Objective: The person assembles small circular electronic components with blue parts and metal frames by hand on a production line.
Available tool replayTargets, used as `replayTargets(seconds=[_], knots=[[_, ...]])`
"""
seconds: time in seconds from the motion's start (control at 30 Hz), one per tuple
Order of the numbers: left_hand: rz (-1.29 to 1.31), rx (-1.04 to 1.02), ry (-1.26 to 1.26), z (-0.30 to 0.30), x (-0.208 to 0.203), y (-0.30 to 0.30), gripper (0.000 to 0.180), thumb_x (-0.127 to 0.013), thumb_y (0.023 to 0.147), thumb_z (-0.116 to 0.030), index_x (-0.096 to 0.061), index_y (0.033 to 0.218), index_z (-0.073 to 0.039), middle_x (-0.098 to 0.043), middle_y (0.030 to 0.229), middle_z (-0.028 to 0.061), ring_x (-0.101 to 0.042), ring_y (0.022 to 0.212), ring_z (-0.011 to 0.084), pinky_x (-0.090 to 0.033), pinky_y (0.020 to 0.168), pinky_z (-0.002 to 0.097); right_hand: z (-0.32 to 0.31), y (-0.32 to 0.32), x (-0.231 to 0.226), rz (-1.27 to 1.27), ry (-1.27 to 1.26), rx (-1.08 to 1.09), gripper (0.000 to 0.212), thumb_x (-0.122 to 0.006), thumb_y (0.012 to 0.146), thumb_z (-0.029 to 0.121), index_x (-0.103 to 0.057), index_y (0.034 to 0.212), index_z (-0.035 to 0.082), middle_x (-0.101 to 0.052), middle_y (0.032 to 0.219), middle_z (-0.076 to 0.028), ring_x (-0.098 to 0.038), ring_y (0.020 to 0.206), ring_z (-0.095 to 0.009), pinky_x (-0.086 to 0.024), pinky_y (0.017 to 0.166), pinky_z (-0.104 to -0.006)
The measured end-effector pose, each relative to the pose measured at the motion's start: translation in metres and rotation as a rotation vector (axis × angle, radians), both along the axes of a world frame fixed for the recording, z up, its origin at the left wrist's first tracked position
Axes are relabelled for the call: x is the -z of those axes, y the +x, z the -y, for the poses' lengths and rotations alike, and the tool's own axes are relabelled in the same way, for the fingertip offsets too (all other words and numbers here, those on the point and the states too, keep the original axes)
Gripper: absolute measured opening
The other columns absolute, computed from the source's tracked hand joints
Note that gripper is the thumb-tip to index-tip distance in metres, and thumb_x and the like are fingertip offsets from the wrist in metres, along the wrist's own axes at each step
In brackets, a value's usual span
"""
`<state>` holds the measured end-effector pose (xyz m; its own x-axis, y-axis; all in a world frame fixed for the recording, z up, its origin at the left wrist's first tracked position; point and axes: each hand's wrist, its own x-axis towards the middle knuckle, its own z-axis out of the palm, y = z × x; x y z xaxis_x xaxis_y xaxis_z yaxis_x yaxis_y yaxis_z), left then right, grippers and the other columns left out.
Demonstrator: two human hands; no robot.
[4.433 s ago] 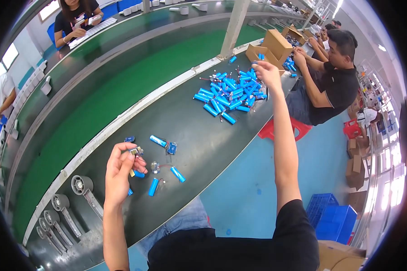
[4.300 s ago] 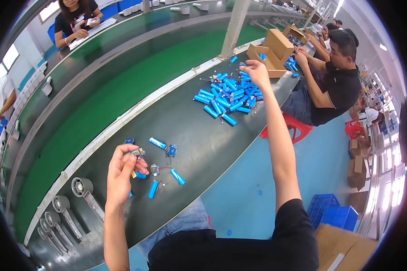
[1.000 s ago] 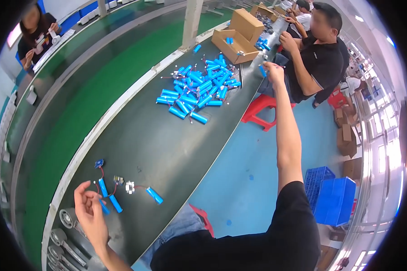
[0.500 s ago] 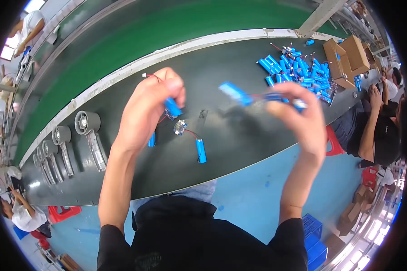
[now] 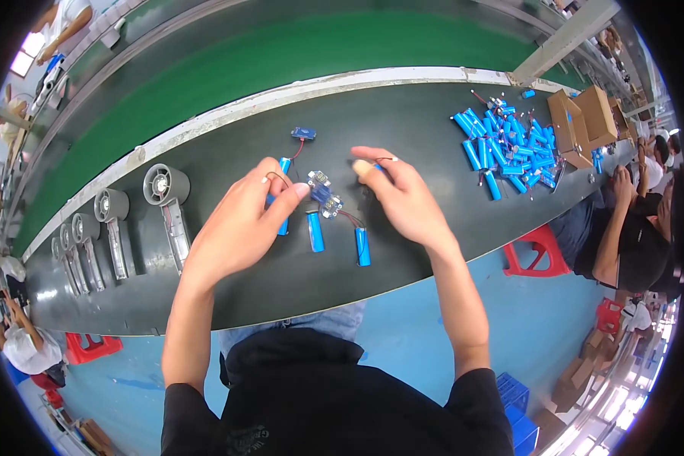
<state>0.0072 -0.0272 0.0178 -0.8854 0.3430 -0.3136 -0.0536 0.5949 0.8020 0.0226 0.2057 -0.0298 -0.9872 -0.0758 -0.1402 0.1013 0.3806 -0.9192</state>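
My left hand (image 5: pixel 243 216) is low over the bench, its thumb and fingers curled about a blue battery cell (image 5: pixel 270 199) that they partly hide. A thin wire with a small white plug lies over those fingers. My right hand (image 5: pixel 406 194) pinches another blue battery cell (image 5: pixel 383 169), mostly covered by the fingers; a pale yellow cover shows on one fingertip. Between the hands lie small blue circuit boards (image 5: pixel 327 201) close together. Nearer me are two wired cells, a left one (image 5: pixel 315 232) and a right one (image 5: pixel 363 247). Beyond my left hand, a board (image 5: pixel 303 134) trails a red wire.
Several grey handheld fan housings (image 5: pixel 167 186) stand in a row at the left. A heap of blue cells (image 5: pixel 509 144) lies at the right beside an open cardboard box (image 5: pixel 574 125). A metal post (image 5: pixel 562 45) rises behind. People sit at both sides, near red stools (image 5: pixel 537 252).
Both hands have come lower toward the middle of the bench; the right moved left from the heap's side. More boards and cells now lie between and around them.
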Motion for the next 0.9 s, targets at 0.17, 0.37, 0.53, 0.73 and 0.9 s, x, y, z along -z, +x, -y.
replayTargets(seconds=[0.17, 0.37, 0.53, 0.73, 0.9], knots=[[0.092, -0.005, 0.420, 0.005, 0.003, -0.009, 0.017, -0.055, 0.092, -0.006, -0.039, 0.095, -0.005, -0.059, 0.102, 0.0127, -0.063, 0.088, 0.0215, -0.051, 0.074, 0.0350, -0.045, 0.003, -0.011, 0.182, -0.619, 0.148, 0.044, -0.049, 0.093, 0.013, -0.054, 0.134, -0.004, -0.060, 0.100, -0.005, -0.048, 0.076, -0.011, -0.041, 0.072, -0.0243], [0.575, 0.199, 1.015, -0.039, 0.011, -0.026, 0.058, -0.047, 0.078, 0.008, -0.035, 0.134, -0.005, -0.053, 0.125, 0.0195, -0.061, 0.112, 0.0280, -0.051, 0.095, 0.0380, -0.057, 0.030, -0.040, -0.087, -0.249, 0.261, 0.046, -0.065, 0.089, 0.012, -0.056, 0.133, 0.004, -0.061, 0.103, -0.002, -0.055, 0.088, -0.012, -0.046, 0.076, -0.0294], [0.716, 0.230, 1.037, -0.105, 0.016, -0.031, 0.073, -0.045, 0.079, 0.003, -0.023, 0.149, -0.004, -0.052, 0.131, 0.0201, -0.059, 0.116, 0.0286, -0.045, 0.103, 0.0419, -0.041, 0.037, -0.038, -0.317, 0.198, 0.105, 0.035, -0.075, 0.085, 0.022, -0.067, 0.116, 0.007, -0.061, 0.099, -0.005, -0.060, 0.092, -0.018, -0.049, 0.077, -0.0298], [0.342, 0.323, 0.607, -0.137, -0.001, -0.021, 0.062, -0.061, 0.095, -0.023, -0.031, 0.147, -0.008, -0.054, 0.134, 0.0184, -0.058, 0.117, 0.0255, -0.042, 0.103, 0.0384, -0.172, 0.025, -0.042, -0.256, 0.272, 0.704, 0.037, -0.071, 0.088, 0.032, -0.068, 0.106, 0.000, -0.068, 0.099, -0.009, -0.064, 0.093, -0.015, -0.050, 0.084, -0.0318], [0.397, 0.307, 0.587, -0.110, -0.007, -0.017, 0.043, -0.058, 0.098, -0.021, -0.045, 0.136, -0.005, -0.060, 0.128, 0.0145, -0.059, 0.116, 0.0230, -0.048, 0.094, 0.0352, -0.297, 0.005, -0.045, -0.303, 0.721, 0.672, 0.050, -0.072, 0.086, 0.039, -0.068, 0.115, -0.001, -0.071, 0.104, -0.017, -0.068, 0.097, -0.024, -0.051, 0.086, -0.0360]])
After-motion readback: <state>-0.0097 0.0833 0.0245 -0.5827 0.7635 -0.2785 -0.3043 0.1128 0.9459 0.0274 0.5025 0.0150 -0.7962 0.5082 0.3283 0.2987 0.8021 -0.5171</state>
